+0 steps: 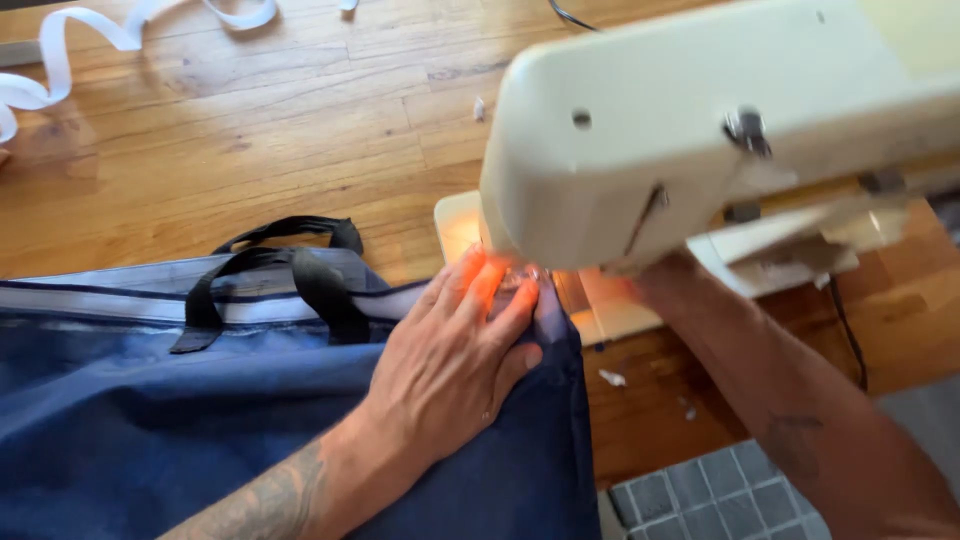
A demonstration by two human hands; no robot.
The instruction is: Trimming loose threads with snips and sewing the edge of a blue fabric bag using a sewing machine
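The left hand (455, 365) lies flat, palm down, on the blue fabric (200, 420), its fingers (480, 290) nearly together and stretched forward to the needle area under the head of the sewing machine (700, 120), lit orange by the machine's lamp. The fabric spreads across the wooden desk (250, 130) to the left, its near edge running under the machine; a black strap (310, 270) sits on it well behind the hand. The right forearm (780, 400) reaches in from the lower right and passes behind the machine head, so the right hand is hidden and I cannot tell how its fingers stand. To feed a seam well here, the flat hand should press lightly and evenly, guide rather than drag the cloth, and keep fingertips clear of the needle, which they look very close to. The left wrist is straight, the forearm angled up from the lower left. A white ribbon (60, 50) curls at the desk's far left.
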